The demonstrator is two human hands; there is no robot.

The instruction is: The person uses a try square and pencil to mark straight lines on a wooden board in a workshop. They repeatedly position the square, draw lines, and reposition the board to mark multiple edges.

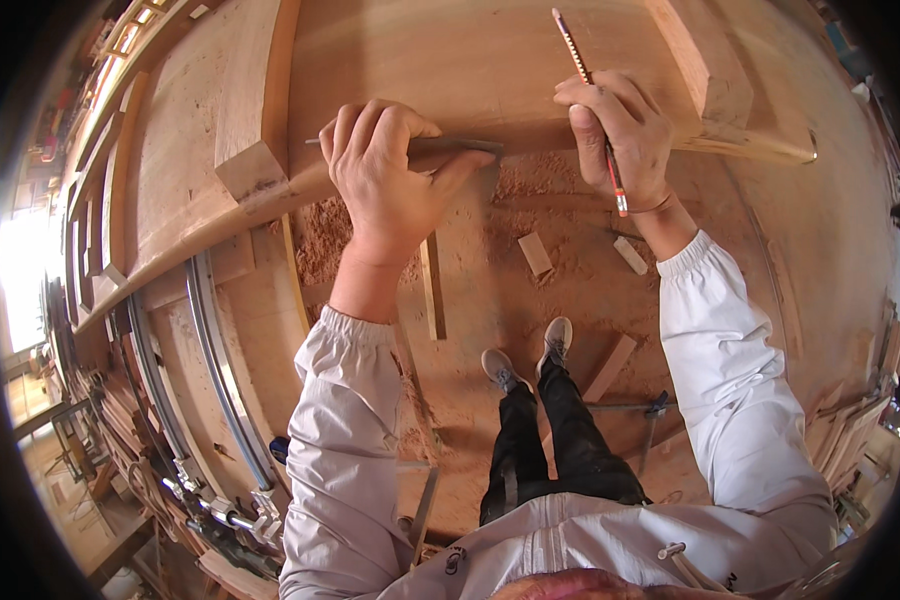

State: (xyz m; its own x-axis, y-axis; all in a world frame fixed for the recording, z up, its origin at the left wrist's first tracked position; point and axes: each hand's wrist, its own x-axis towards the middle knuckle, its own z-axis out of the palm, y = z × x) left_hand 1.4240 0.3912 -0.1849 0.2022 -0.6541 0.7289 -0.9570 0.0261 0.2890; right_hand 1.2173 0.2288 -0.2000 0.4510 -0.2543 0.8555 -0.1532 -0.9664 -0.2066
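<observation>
My left hand [390,170] presses a flat metal ruler or square [440,146] down on the edge of a large wooden board [450,60], with the thumb stretched along the blade. My right hand [620,130] rests on the same edge a little to the right and holds a red-and-white pencil [590,90] that points up and away. Both hands lie on the board's near edge, about a hand's width apart.
Wooden battens [260,90] and a block [705,60] sit on the board. Below, the floor holds sawdust [530,180], small wood offcuts [535,253] and strips [431,285]. Metal bar clamps [220,370] lie at the left. My feet [525,355] stand on the floor.
</observation>
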